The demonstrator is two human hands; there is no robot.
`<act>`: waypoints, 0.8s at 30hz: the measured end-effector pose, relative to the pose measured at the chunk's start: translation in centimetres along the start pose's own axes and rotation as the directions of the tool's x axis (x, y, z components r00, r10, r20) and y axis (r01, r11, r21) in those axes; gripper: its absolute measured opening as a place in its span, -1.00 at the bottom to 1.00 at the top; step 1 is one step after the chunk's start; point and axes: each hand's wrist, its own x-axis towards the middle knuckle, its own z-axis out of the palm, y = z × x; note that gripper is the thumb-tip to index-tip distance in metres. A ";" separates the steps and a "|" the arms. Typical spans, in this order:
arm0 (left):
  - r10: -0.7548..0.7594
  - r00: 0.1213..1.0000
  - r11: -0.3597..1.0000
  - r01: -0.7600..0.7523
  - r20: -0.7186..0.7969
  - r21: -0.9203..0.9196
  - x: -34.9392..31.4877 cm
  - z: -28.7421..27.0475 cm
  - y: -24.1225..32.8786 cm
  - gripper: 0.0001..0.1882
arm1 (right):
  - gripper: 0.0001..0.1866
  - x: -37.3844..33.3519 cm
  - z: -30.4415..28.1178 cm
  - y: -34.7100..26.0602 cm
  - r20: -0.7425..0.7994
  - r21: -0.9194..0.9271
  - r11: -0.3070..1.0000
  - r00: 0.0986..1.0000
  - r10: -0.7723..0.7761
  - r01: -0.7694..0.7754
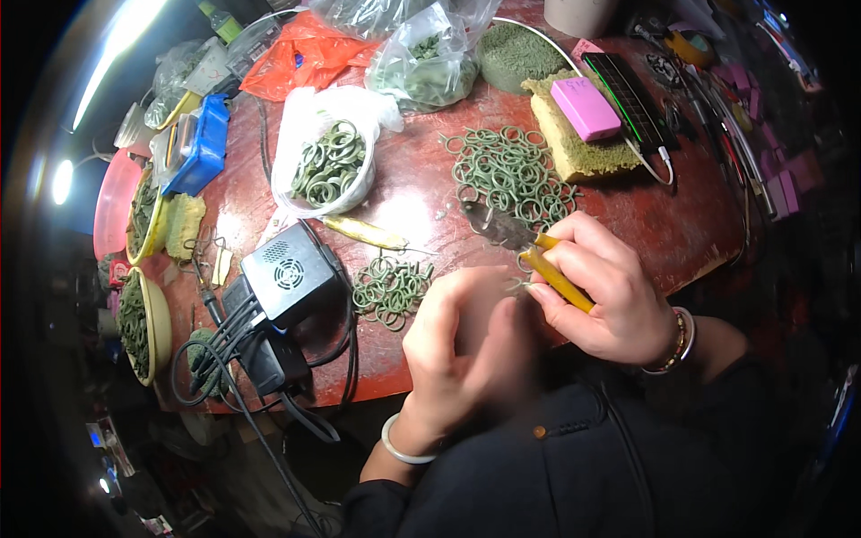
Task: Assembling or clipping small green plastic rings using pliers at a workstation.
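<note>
My right hand [610,291] is closed around yellow-handled pliers [560,280], whose dark metal head points left and away, over the near edge of a large heap of green rings [507,170]. At that hand's thumb and fingertip is a small pale-green piece [517,285], probably a ring; its shape is not clear. Close beside it on the left is my left hand [457,350], its fingers smeared by motion, so I cannot make out whether it holds anything. A smaller heap of green rings [392,289] lies on the table just past my left hand.
On the red table [421,211] stands a white tub [366,184] of larger green rings. A black-and-grey box [291,269] with cables sits at left, near bowls of green material [161,327]. A yellow sponge [560,134] bears a pink box [585,108]; a plastic bag [421,72] lies behind.
</note>
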 end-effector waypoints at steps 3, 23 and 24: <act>-0.020 0.994 0.999 0.024 0.108 -0.030 0.6 -0.9 -0.3 -0.79 | -0.80 0.1 -0.1 -0.2 0.008 -0.044 0.998 0.999 -0.051 0.051; -0.185 0.982 0.918 0.182 0.026 -0.353 -0.7 -1.4 -1.5 -0.90 | -0.67 -2.6 -2.3 1.5 0.403 0.293 0.943 0.915 0.025 -0.155; -0.185 0.982 0.918 0.182 0.026 -0.352 -0.7 -1.4 -1.5 -0.90 | -0.68 -2.6 -2.3 1.6 0.408 0.295 0.944 0.913 0.018 -0.150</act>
